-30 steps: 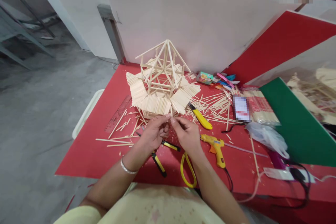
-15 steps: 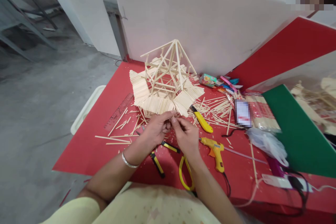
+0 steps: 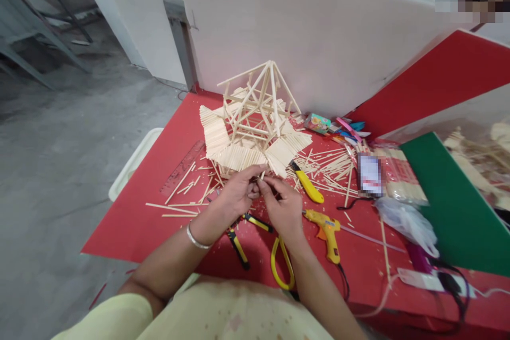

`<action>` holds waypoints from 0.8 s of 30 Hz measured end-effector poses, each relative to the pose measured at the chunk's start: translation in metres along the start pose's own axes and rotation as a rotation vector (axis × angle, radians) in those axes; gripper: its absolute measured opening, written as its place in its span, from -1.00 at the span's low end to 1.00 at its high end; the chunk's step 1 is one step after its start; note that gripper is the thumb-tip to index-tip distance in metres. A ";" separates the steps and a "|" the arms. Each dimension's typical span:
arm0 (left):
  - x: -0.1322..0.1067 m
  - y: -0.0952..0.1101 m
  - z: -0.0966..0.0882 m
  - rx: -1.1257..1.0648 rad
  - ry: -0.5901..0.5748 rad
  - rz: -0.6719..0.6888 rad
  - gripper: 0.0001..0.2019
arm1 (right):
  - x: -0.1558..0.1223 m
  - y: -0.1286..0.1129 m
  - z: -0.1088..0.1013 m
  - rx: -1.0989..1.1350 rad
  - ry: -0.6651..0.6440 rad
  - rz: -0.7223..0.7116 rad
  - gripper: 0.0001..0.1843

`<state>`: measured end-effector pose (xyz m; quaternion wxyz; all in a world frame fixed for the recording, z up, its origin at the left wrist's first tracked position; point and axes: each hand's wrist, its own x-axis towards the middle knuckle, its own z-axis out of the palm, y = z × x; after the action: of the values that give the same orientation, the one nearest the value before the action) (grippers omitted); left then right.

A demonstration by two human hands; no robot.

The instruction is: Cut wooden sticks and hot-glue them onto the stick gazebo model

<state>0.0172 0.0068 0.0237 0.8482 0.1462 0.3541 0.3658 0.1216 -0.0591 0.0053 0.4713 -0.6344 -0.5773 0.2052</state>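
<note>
My left hand [image 3: 238, 191] and my right hand [image 3: 283, 204] meet in front of the wooden-stick model [image 3: 239, 157], fingers pinched together. A short wooden stick [image 3: 262, 175] shows between the fingertips; most of it is hidden. The model has an open pointed frame on top and flared panels of sticks set side by side below. Beneath my wrists lie pliers with black and yellow handles [image 3: 239, 249] and a yellow-handled tool [image 3: 272, 268]. To the right of my right hand are a yellow cutter knife [image 3: 309, 185] and a yellow glue gun [image 3: 327, 228].
Loose sticks [image 3: 330, 170] are scattered right of the model, beside a phone [image 3: 370, 174], packed sticks [image 3: 402, 172] and a plastic bag [image 3: 406, 220]. A clear ruler [image 3: 182, 166] lies left. A white panel [image 3: 298, 26] stands behind the red table [image 3: 131, 223]; a power strip [image 3: 422, 279] is at right.
My fingers have shifted slightly around the short stick, which shows a little more clearly. The view has moved slightly; the model and tools stay in place.
</note>
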 end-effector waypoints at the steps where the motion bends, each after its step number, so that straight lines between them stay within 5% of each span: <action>1: 0.000 0.000 0.000 -0.001 0.002 -0.002 -0.79 | 0.000 0.000 0.000 -0.027 0.010 -0.017 -0.78; 12: -0.012 -0.006 -0.012 0.082 -0.086 0.018 -0.74 | -0.010 -0.002 -0.003 -0.079 -0.028 -0.098 -0.79; 20: -0.024 -0.049 -0.049 0.293 -0.166 0.072 -0.74 | -0.100 0.028 -0.068 -0.655 -0.239 0.154 -0.64; 24: -0.020 -0.066 -0.054 0.374 -0.148 0.127 -0.74 | -0.127 0.028 -0.073 -0.898 -0.373 0.272 -0.48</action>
<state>0.0032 -0.0539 -0.0385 0.8052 0.3496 0.3429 0.3345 0.1641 -0.2004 -0.0196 0.0098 -0.7965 -0.5952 0.1059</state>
